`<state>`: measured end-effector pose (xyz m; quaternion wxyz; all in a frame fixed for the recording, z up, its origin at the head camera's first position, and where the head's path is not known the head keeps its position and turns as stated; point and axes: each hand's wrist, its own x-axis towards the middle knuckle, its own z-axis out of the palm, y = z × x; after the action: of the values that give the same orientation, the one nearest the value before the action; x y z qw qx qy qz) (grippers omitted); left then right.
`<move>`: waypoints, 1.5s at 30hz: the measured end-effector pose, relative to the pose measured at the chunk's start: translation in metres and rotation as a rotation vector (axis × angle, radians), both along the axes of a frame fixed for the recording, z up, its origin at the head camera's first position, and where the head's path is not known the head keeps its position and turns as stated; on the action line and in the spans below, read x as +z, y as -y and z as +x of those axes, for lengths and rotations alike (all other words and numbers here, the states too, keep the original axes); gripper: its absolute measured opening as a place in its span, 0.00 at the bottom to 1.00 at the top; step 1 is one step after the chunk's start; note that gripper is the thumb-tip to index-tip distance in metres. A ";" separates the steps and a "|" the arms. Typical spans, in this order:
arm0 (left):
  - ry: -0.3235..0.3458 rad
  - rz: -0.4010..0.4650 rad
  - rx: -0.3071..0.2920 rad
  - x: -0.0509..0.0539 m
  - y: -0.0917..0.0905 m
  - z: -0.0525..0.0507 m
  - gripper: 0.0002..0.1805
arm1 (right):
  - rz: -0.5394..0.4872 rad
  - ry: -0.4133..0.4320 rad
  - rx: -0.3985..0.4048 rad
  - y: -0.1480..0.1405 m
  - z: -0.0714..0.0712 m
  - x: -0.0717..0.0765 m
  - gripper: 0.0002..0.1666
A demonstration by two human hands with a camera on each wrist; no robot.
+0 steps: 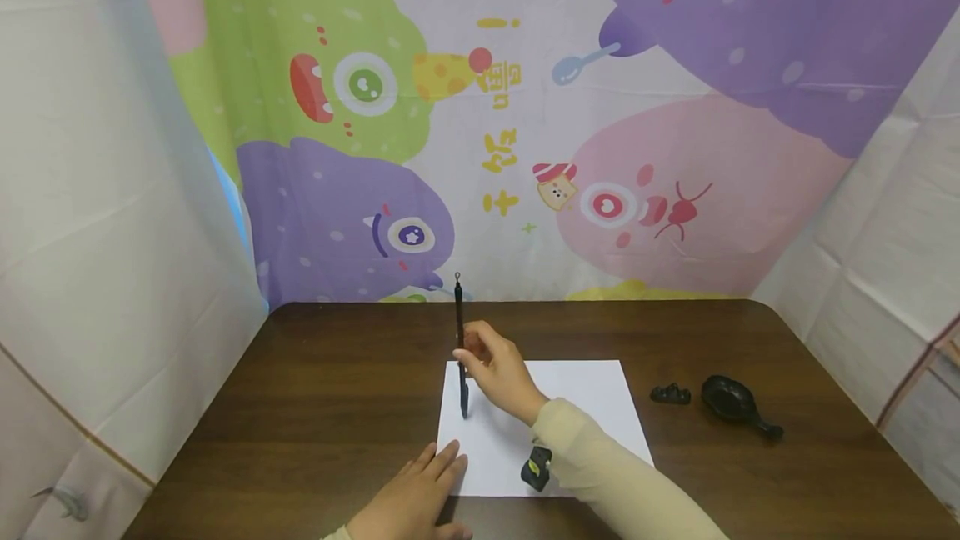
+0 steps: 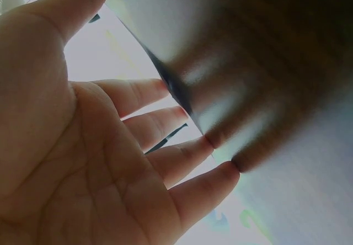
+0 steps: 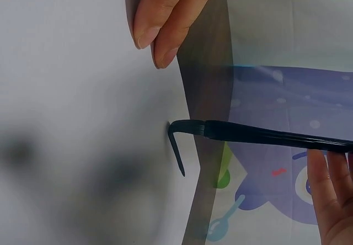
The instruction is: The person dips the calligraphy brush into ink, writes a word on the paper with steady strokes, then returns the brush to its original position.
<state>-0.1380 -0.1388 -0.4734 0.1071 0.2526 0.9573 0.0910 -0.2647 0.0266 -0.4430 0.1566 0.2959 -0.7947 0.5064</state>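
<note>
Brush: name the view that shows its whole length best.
Head view: it frames the brush end to end. The right wrist view shows only its lower part, closer; the left wrist view does not show it clearly.

Right hand (image 1: 498, 369) is raised up front, thumb (image 1: 471, 365) and fingers (image 1: 480, 333) curled into a pinch, with the right forearm (image 1: 648, 494) slanting in from the lower right in a pale sleeve (image 1: 585, 448). Left hand (image 1: 412, 494) sits lower and nearer the body — back side up, fingers pretty straight and slightly spread, fingertips down, palm (image 2: 83, 162) lifted underneath.
</note>
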 end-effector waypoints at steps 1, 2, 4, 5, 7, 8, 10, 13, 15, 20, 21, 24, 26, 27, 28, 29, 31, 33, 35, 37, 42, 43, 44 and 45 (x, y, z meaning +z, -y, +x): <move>0.001 0.000 0.001 0.000 0.000 0.000 0.47 | -0.003 0.005 0.005 0.000 0.000 0.000 0.11; 0.004 0.002 0.002 0.000 0.000 0.000 0.47 | -0.008 0.011 0.010 0.000 0.000 0.000 0.11; 0.009 0.005 0.005 0.000 0.000 0.000 0.47 | -0.021 0.025 0.024 0.001 0.001 0.000 0.11; 0.012 0.005 0.007 0.000 0.000 0.000 0.47 | -0.031 0.034 0.034 0.001 0.001 0.000 0.12; 0.011 0.005 0.009 0.000 0.000 0.000 0.47 | -0.050 0.054 0.057 0.001 0.001 0.000 0.12; 0.009 0.006 0.009 0.000 0.001 0.001 0.47 | -0.059 0.065 0.068 0.001 0.001 0.000 0.12; 0.004 0.005 0.008 -0.001 0.001 0.001 0.47 | -0.077 0.085 0.089 0.001 0.002 0.000 0.12; 0.002 0.006 0.009 -0.002 0.001 0.001 0.47 | -0.091 0.106 0.111 0.001 0.002 -0.001 0.12; 0.006 0.006 0.012 -0.002 0.001 0.001 0.47 | -0.094 0.115 0.118 0.002 0.002 -0.002 0.13; 0.008 0.009 0.013 -0.002 0.001 0.002 0.47 | -0.075 0.133 0.119 0.003 0.005 0.001 0.14; 0.008 0.009 0.012 -0.002 0.001 0.002 0.47 | -0.073 0.137 0.121 0.003 0.007 0.003 0.13; 0.015 0.007 0.015 -0.001 0.001 0.003 0.47 | -0.069 0.141 0.132 0.003 0.016 0.015 0.12; 0.031 0.007 0.020 0.000 0.000 0.003 0.47 | -0.078 0.136 0.142 0.002 0.022 0.024 0.12; 0.037 0.007 0.023 0.000 0.000 0.002 0.47 | -0.082 0.133 0.145 0.001 0.025 0.027 0.11; 0.043 0.007 0.025 0.000 0.000 0.002 0.47 | -0.088 0.135 0.144 0.001 0.026 0.028 0.12; 0.048 0.006 0.027 0.001 -0.001 0.002 0.47 | -0.094 0.137 0.142 0.001 0.026 0.029 0.11; 0.051 0.005 0.028 0.001 -0.001 0.002 0.47 | -0.104 0.136 0.136 0.000 0.026 0.030 0.11; 0.044 0.004 0.025 0.001 -0.001 0.002 0.47 | -0.108 0.139 0.127 0.000 0.025 0.030 0.11; 0.035 0.004 0.021 0.001 -0.001 0.003 0.47 | -0.110 0.138 0.119 -0.002 0.024 0.032 0.11; 0.023 0.011 0.015 0.001 -0.001 0.003 0.47 | -0.112 0.136 0.110 -0.003 0.022 0.034 0.11; 0.007 0.022 0.004 0.001 -0.001 0.003 0.47 | -0.116 0.131 0.058 -0.007 0.019 0.040 0.10; 0.009 0.022 0.005 0.001 -0.001 0.003 0.47 | -0.116 0.128 0.049 -0.008 0.019 0.042 0.10; 0.012 0.019 0.006 0.001 -0.001 0.003 0.47 | -0.114 0.123 0.040 -0.008 0.019 0.043 0.09; 0.014 0.017 0.007 0.001 -0.001 0.003 0.47 | -0.119 0.118 0.036 -0.009 0.019 0.044 0.09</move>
<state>-0.1350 -0.1375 -0.4720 0.1112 0.2495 0.9566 0.1012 -0.2460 0.0357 -0.3988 0.1177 0.2702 -0.7656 0.5719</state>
